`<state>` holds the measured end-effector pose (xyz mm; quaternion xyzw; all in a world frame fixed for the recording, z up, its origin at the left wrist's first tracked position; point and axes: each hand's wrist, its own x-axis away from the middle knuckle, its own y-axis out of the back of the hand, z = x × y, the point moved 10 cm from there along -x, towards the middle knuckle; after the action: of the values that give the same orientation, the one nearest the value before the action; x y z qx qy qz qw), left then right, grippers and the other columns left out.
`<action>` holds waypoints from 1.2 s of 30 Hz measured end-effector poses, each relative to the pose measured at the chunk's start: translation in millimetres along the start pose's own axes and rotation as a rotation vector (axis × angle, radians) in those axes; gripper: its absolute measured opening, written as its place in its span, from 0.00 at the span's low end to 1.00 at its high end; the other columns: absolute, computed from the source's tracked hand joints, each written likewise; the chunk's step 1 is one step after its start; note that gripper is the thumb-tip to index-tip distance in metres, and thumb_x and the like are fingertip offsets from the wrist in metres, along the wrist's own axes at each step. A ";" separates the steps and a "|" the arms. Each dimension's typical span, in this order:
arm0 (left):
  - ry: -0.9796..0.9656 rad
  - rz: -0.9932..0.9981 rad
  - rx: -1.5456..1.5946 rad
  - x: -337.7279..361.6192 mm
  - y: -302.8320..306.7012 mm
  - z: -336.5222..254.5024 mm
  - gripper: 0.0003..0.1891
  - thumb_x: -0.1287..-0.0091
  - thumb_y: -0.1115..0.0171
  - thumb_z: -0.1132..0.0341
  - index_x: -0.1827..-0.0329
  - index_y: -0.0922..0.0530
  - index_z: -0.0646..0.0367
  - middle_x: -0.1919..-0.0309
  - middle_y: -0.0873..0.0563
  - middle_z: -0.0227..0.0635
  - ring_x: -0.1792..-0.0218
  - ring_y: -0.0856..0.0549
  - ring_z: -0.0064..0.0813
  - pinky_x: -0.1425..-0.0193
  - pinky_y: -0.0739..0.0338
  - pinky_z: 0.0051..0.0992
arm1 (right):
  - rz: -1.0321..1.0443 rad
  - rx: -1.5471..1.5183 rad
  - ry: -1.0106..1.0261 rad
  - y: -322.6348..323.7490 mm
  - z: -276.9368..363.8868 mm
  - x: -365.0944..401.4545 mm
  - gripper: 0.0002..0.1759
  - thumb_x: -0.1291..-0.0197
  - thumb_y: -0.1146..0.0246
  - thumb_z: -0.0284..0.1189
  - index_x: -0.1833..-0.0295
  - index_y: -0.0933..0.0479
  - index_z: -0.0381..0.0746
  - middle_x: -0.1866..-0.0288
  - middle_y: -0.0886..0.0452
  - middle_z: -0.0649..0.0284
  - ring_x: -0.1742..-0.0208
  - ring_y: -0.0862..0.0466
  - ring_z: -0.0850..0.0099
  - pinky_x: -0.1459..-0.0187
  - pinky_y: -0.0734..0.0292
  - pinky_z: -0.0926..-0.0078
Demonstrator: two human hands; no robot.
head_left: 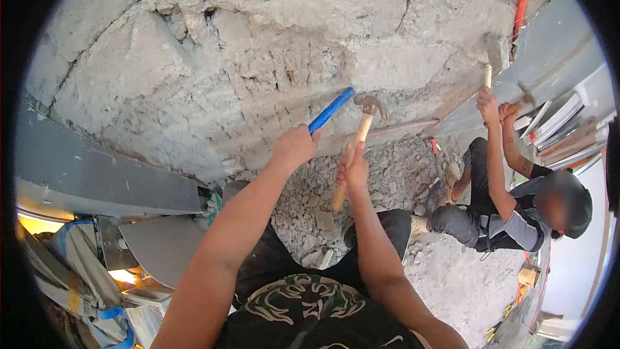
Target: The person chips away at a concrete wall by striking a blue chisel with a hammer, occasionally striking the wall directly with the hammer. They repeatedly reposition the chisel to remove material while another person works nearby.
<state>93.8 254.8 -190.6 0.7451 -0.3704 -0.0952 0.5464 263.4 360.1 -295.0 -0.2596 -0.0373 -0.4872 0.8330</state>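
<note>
My left hand (294,148) is closed around the lower end of a blue chisel (331,110), which slants up to the right with its far end at the rough, broken concrete wall (271,58). My right hand (352,167) grips the wooden handle of a claw hammer (365,126). The hammer's metal head is up, just right of the chisel's upper end and apart from it. Below my right fist, the rest of the handle sticks out.
Concrete rubble (303,200) covers the ground between my knees. At right a co-worker (504,200) crouches, holding a light-handled tool (488,74) and a hammer (527,97). A grey metal beam (103,165) runs along the left; an orange pipe (524,3) is upper right.
</note>
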 end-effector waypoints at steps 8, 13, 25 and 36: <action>-0.027 -0.073 0.059 3.4 -3.8 1.0 0.29 0.24 0.50 0.44 0.55 0.19 0.68 0.63 0.13 0.60 0.58 0.13 0.60 0.50 0.19 0.51 | -0.016 -0.215 0.172 1.5 82.8 15.2 0.41 0.30 0.61 0.70 0.66 0.33 0.40 0.84 0.37 0.67 0.87 0.35 0.72 0.84 0.39 0.72; -0.024 -0.096 0.082 -2.3 -16.2 7.8 0.28 0.24 0.49 0.45 0.56 0.20 0.67 0.63 0.13 0.60 0.58 0.12 0.59 0.52 0.18 0.51 | -0.016 -0.146 0.187 2.5 25.1 -12.3 0.39 0.29 0.58 0.68 0.68 0.32 0.40 0.85 0.36 0.67 0.87 0.34 0.73 0.84 0.37 0.73; -0.037 -0.158 0.235 -2.6 -46.9 21.4 0.26 0.24 0.48 0.46 0.60 0.22 0.67 0.72 0.15 0.60 0.65 0.14 0.63 0.59 0.20 0.54 | 0.177 -0.247 0.419 -1.5 80.7 25.6 0.36 0.30 0.55 0.67 0.59 0.29 0.41 0.78 0.33 0.66 0.79 0.31 0.69 0.78 0.33 0.68; -0.007 -0.121 0.230 6.1 -48.3 15.6 0.26 0.23 0.49 0.48 0.57 0.22 0.68 0.69 0.14 0.60 0.63 0.13 0.61 0.58 0.18 0.53 | -0.074 0.235 0.017 14.0 55.4 10.1 0.41 0.33 0.57 0.72 0.62 0.29 0.40 0.81 0.32 0.66 0.85 0.32 0.72 0.81 0.34 0.73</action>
<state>111.2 245.4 -237.7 0.8235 -0.3352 -0.0877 0.4492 290.9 383.6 -249.5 -0.1545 -0.0966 -0.5118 0.8396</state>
